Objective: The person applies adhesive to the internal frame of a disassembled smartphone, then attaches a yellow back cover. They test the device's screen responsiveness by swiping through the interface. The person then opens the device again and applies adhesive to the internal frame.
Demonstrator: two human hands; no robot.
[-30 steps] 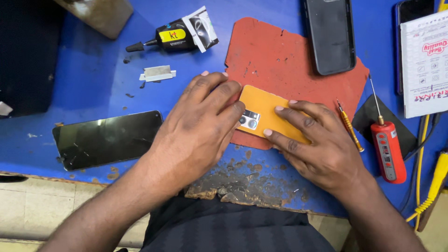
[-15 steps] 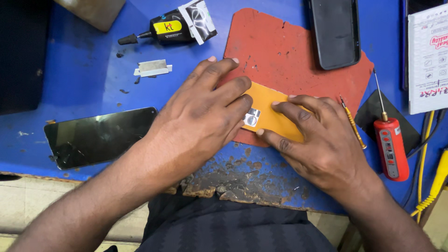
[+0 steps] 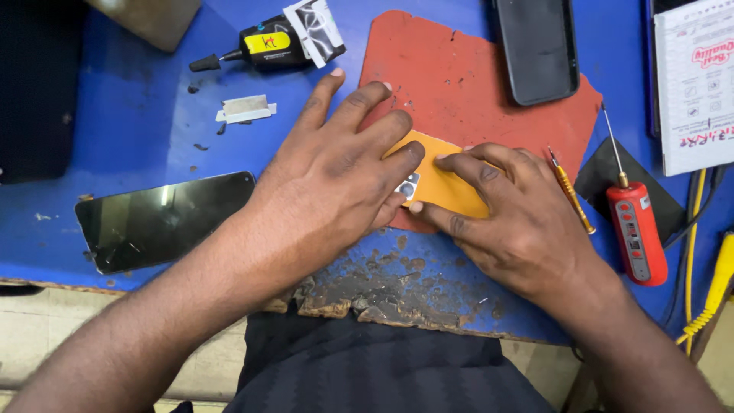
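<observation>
An orange phone back cover (image 3: 440, 180) with a camera cutout lies on a red mat (image 3: 459, 76) on the blue workbench. My left hand (image 3: 336, 176) lies flat over its left end, fingers spread and pressing down. My right hand (image 3: 508, 218) presses on its right part, with the thumb along the near edge. Most of the cover is hidden under both hands.
A dark glass phone screen (image 3: 157, 218) lies at the left. A black glue bottle (image 3: 264, 46) and a small blade (image 3: 245, 109) sit behind it. A black phone (image 3: 539, 46), a thin orange screwdriver (image 3: 572, 195), a red electric screwdriver (image 3: 634, 226), yellow cables (image 3: 707, 294) and a white box (image 3: 696, 84) are at the right. The bench's near edge (image 3: 382, 298) is chipped.
Both hands have slid a little over the orange cover, the left fingers spreading wider toward the mat. The view has shifted slightly.
</observation>
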